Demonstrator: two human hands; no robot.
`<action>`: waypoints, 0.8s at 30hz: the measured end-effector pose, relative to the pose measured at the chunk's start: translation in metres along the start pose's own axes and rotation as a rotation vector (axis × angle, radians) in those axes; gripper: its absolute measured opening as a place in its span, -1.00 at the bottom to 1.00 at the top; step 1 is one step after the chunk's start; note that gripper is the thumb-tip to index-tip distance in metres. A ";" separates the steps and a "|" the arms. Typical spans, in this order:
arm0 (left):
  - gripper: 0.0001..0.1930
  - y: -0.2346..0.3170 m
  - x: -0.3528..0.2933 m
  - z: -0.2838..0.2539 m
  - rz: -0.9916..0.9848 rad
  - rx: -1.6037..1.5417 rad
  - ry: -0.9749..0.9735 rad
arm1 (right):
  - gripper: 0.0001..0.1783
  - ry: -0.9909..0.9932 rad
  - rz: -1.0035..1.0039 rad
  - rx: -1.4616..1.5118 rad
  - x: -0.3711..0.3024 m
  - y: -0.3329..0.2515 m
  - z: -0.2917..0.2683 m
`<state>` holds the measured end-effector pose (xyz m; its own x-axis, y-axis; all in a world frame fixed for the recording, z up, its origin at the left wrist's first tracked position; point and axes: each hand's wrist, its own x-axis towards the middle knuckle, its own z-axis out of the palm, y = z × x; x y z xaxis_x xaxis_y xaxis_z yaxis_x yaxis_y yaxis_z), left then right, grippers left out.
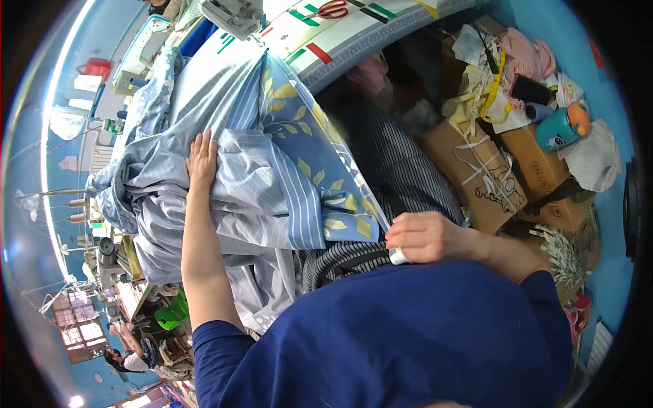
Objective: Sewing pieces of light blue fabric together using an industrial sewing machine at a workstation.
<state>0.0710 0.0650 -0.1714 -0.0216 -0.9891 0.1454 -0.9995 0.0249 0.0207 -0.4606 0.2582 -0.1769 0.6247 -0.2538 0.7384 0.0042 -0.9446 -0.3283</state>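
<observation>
A large blue-grey striped cloth [252, 173] is spread over the table and hangs toward my lap. Its border panel [309, 160] is blue with yellow-green leaves, and the long edge runs taut from the sewing machine head [235, 17] down to my right hand. Flat on the striped part lies my left hand [202, 160], fingers stretched out. My right hand [423, 236] is closed, pinching the near corner of the border's edge. Something small and white [399, 256] shows below its fingers; whether it is held or worn I cannot make out.
Red-handled scissors [332, 9] lie on the white tabletop beyond a ruler strip [340, 64]. To the right stand cardboard boxes [469, 170] with cloth scraps, a yellow tape measure [500, 88] and a teal bottle [561, 129]. Another person [132, 353] is far off at lower left.
</observation>
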 end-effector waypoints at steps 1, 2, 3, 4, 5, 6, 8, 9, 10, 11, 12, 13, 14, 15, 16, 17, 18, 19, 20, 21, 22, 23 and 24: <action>-0.41 0.006 -0.001 -0.005 -0.033 0.010 -0.015 | -0.92 -0.022 0.084 0.058 0.000 0.001 0.000; -0.44 0.015 -0.001 -0.013 -0.015 0.004 0.000 | -0.92 -0.044 0.165 0.114 0.001 0.003 -0.001; -0.46 0.030 -0.003 -0.024 0.000 -0.001 0.013 | -0.91 -0.036 0.230 0.177 0.003 0.004 -0.002; -0.49 0.049 -0.004 -0.039 -0.045 0.022 -0.029 | -0.91 -0.070 0.253 0.178 0.006 0.004 -0.005; -0.49 0.075 -0.007 -0.054 0.016 -0.006 0.022 | -0.91 -0.086 0.243 0.214 0.010 0.005 -0.008; -0.55 0.107 -0.011 -0.065 0.154 0.028 0.166 | -0.90 -0.099 0.234 0.248 0.014 0.005 -0.011; -0.63 0.175 -0.025 -0.078 0.436 0.035 0.257 | -0.90 -0.112 0.238 0.287 0.021 0.004 -0.015; -0.66 0.209 -0.040 -0.073 0.596 -0.015 0.276 | -0.91 -0.119 0.226 0.328 0.023 0.004 -0.017; -0.68 0.239 -0.055 -0.067 0.768 -0.070 0.247 | -0.91 -0.123 0.211 0.365 0.023 0.005 -0.018; -0.71 0.262 -0.069 -0.062 0.984 -0.115 0.267 | -0.92 -0.168 0.211 0.397 0.022 0.007 -0.018; -0.71 0.275 -0.077 -0.059 1.014 -0.107 0.341 | -0.92 -0.119 0.198 0.403 0.021 0.013 -0.018; -0.71 0.282 -0.083 -0.058 1.086 -0.027 0.343 | -0.90 -0.113 0.196 0.483 0.019 0.021 -0.017; -0.71 0.286 -0.088 -0.056 1.079 -0.070 0.388 | -0.89 -0.107 0.194 0.562 0.017 0.032 -0.016; -0.69 0.287 -0.092 -0.055 1.061 -0.076 0.407 | -0.87 -0.184 0.214 0.617 0.014 0.045 -0.017; -0.68 0.285 -0.094 -0.055 1.038 -0.079 0.429 | -0.83 0.121 0.480 0.685 0.015 0.068 -0.010; -0.66 0.283 -0.095 -0.057 1.015 -0.082 0.470 | -0.78 0.346 0.762 0.715 0.021 0.096 0.001; -0.66 0.282 -0.096 -0.061 1.015 -0.063 0.459 | -0.70 0.403 0.822 0.470 0.030 0.124 0.018; -0.66 0.282 -0.096 -0.065 1.009 -0.069 0.457 | -0.62 0.444 0.962 0.249 0.039 0.147 0.037; -0.65 0.283 -0.096 -0.069 1.003 -0.077 0.452 | -0.62 0.469 1.079 0.496 0.047 0.164 0.058; -0.65 0.285 -0.097 -0.074 1.027 -0.049 0.412 | -0.62 0.444 1.358 0.764 0.051 0.175 0.071; -0.65 0.287 -0.098 -0.078 1.000 -0.078 0.450 | -0.62 0.466 1.262 0.776 0.046 0.176 0.078; -0.66 0.290 -0.099 -0.083 0.989 -0.077 0.457 | -0.66 0.199 1.322 0.788 0.041 0.168 0.084; -0.68 0.292 -0.101 -0.087 0.977 -0.081 0.464 | -0.70 -0.085 1.401 0.787 0.036 0.155 0.085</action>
<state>-0.2166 0.1844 -0.0942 -0.7792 -0.3857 0.4940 -0.5502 0.7985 -0.2443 -0.3717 0.1201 -0.2514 0.5212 -0.7470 -0.4128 -0.2159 0.3525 -0.9106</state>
